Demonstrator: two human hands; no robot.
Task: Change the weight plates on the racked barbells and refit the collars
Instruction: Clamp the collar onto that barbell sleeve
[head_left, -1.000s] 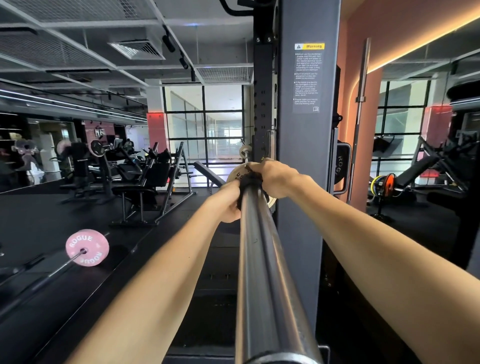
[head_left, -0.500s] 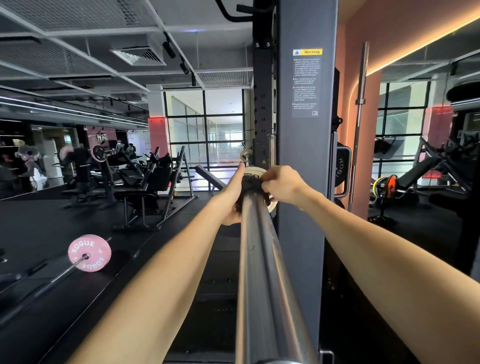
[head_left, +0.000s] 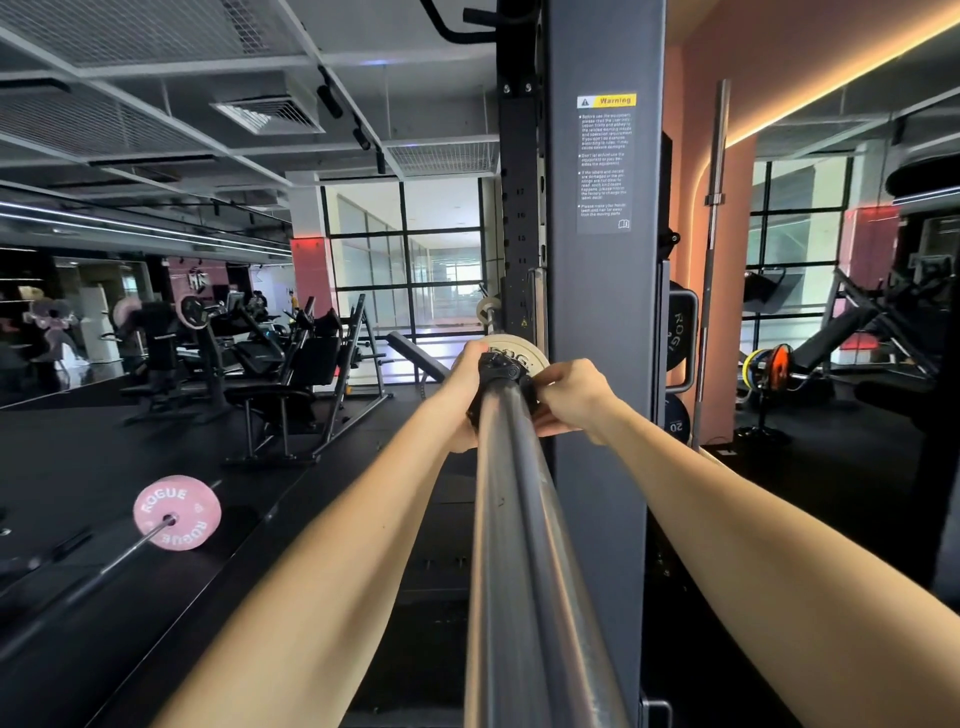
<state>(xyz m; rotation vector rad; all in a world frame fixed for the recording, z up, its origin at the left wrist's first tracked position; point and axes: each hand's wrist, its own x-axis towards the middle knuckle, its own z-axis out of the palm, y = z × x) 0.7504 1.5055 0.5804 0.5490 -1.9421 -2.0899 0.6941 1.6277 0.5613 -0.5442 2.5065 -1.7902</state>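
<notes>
Dark rubber gym floor (head_left: 130, 457) is stretching away to the left, where benches and machines are standing in front of tall windows, and a grey rack upright (head_left: 597, 312) carrying a warning label (head_left: 605, 161) is filling the middle of the view. A pink plate (head_left: 176, 512) on another bar is lying on the floor at lower left, well apart from the work.

From the bottom edge a steel barbell (head_left: 514, 545) is running straight away from the camera, its long axis pointing forward toward the upright. At its far end a pale weight plate (head_left: 519, 351) is sitting on the sleeve, and a black collar (head_left: 501, 376) is sitting on the bar just this side of the plate, apparently against its face.

Both arms are reaching forward, one along each side of the bar, so the collar is lying dead ahead between them. The left hand (head_left: 462, 400) is wrapping round the collar's left side, its fingers curling behind the bar and mostly hidden. The right hand (head_left: 569, 397) is pinching the collar's right side with thumb and curled fingers. Neither is clearly nearer; both are meeting at the same spot.

Judging by this, the collar is being worked at the plate, though whether it is being locked or loosened cannot be told. Any slide must follow the bar's line, toward the plate or back toward the body.
</notes>
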